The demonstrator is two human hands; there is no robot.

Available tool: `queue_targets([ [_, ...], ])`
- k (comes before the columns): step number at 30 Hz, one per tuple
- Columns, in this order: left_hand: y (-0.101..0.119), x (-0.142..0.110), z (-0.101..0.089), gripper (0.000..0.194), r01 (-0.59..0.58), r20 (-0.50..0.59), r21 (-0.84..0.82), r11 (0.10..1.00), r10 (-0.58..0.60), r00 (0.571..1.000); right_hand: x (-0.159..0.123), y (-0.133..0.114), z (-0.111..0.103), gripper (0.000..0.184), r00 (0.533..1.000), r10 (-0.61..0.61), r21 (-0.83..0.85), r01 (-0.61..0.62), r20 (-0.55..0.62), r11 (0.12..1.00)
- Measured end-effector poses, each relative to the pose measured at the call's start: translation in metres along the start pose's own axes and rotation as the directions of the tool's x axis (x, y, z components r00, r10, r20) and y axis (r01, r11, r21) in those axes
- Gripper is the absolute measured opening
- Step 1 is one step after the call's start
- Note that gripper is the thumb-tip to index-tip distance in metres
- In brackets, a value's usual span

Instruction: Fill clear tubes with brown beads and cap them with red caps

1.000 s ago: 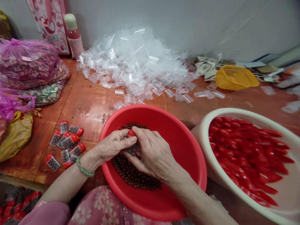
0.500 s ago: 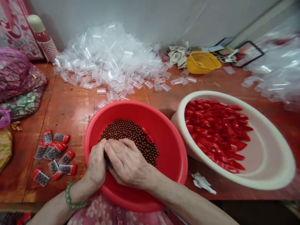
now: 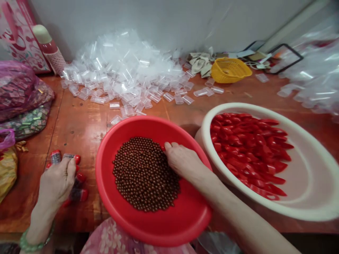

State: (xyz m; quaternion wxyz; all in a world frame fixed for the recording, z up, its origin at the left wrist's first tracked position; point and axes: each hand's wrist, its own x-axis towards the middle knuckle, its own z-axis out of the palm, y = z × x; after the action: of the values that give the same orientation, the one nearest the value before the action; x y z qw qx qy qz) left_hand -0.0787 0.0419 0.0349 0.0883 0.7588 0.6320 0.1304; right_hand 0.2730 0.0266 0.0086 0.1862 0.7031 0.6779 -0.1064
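at one red basin (image 3: 99, 176), two hands (image 3: 57, 187) (image 3: 184, 162)

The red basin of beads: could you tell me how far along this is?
Done: filled red-capped vials lie under the left hand, and the pink bag holds many small packs. In hand: the right hand is at the brown beads. Left: a heap of empty clear vials and a white basin of red caps.
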Motion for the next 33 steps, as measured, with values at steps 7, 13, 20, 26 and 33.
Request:
queue_targets([
  [7,0.031,0.074,0.029,0.029,-0.178,0.032,0.072,0.981,0.176,0.984,0.017,-0.002,0.008,0.034,0.995,-0.066,0.019,0.065,0.079,0.998],
  [13,0.072,0.198,0.103,0.032,-0.227,0.117,-0.040,0.973,0.230,0.966,0.019,0.000,0.013,0.024,0.995,-0.063,0.053,0.059,0.076,0.997],
  [20,0.083,0.243,0.146,0.027,-0.236,0.101,-0.091,0.968,0.244,0.964,0.022,0.002,0.016,0.023,0.993,-0.065,0.102,0.055,0.100,0.993],
  [26,0.072,0.230,0.145,0.024,-0.227,0.169,-0.280,0.933,0.280,0.945,0.019,0.000,0.017,0.025,0.989,-0.083,0.099,0.071,0.123,0.993],
  [33,0.059,0.195,0.090,0.034,-0.131,0.147,-0.569,0.811,0.258,0.955,0.011,0.001,-0.005,0.026,0.988,-0.144,0.091,0.149,-0.060,0.985],
])
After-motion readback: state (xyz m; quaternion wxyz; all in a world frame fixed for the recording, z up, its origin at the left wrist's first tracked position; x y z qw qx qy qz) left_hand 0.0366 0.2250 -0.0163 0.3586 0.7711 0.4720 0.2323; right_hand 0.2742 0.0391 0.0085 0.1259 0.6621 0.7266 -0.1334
